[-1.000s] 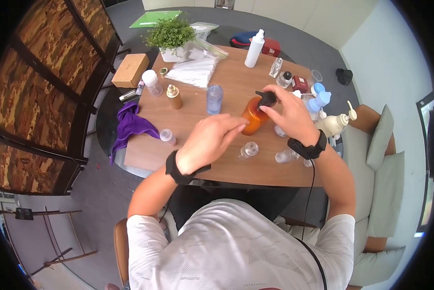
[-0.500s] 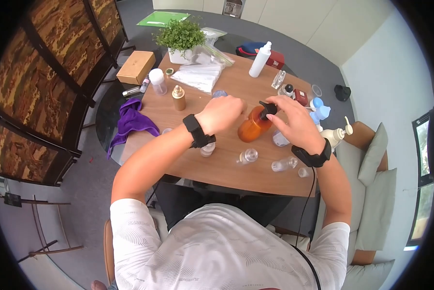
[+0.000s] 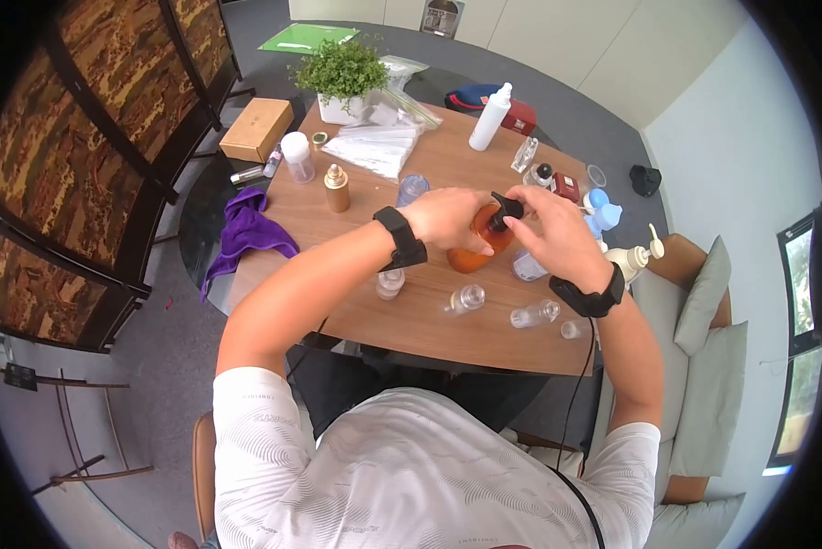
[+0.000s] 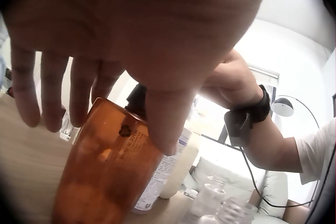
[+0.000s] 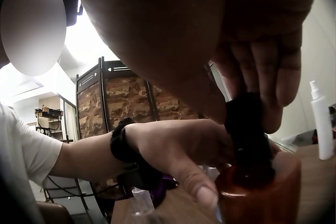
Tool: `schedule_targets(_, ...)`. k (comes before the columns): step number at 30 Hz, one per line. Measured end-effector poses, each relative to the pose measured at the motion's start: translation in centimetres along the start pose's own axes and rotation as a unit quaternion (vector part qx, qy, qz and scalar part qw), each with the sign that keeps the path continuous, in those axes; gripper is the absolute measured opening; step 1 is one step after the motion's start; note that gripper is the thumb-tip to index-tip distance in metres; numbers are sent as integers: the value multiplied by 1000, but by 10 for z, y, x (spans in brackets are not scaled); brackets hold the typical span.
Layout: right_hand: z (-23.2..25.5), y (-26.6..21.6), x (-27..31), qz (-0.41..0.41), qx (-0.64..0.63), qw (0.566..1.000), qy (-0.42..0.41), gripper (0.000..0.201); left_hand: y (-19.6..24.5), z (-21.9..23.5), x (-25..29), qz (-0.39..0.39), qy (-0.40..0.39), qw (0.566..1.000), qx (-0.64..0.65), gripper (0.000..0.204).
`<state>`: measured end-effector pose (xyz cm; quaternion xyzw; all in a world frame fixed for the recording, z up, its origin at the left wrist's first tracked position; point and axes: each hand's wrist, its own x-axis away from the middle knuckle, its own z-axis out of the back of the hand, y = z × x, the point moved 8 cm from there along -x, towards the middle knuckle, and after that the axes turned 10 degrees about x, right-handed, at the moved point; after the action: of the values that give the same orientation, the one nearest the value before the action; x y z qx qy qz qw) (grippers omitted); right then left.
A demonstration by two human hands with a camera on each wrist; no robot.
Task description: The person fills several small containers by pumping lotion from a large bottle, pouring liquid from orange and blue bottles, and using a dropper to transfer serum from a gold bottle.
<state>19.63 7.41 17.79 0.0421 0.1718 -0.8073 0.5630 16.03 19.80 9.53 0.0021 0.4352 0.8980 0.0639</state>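
An amber pump bottle (image 3: pixel 469 260) with a black pump head (image 3: pixel 504 209) stands tilted over the right half of the table. My right hand (image 3: pixel 557 229) pinches the pump head between thumb and fingers from above. My left hand (image 3: pixel 446 218) reaches round the bottle's left side, its fingers extended past the far side and its thumb (image 4: pixel 169 124) across the near side. In the right wrist view the left thumb (image 5: pixel 199 184) lies straight beside the amber body. Just beyond the left hand stands a translucent blue bottle (image 3: pixel 412 189), partly covered.
Small clear bottles (image 3: pixel 467 299) stand along the near edge of the wooden table (image 3: pixel 402 329). A gold bottle (image 3: pixel 337 189) and a purple cloth (image 3: pixel 246 240) are at left. A white spray bottle (image 3: pixel 492 119) and a potted plant (image 3: pixel 340 73) stand farther back; a cream pump bottle (image 3: pixel 627 263) is at right.
My left hand has moved right, from left of the amber bottle to around its upper body. The right hand stays at the pump head. The bottle has shifted slightly nearer.
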Motion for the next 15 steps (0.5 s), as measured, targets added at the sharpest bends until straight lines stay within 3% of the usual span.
schedule_targets(7,-1,1,-1,0,1,1000,7,33,-3,-3,-6,-6,-30,999,21,68)
schedule_targets(15,-2,2,-3,-80,65,992,-69,41,4,1,-4,-4,-38,999,12,67)
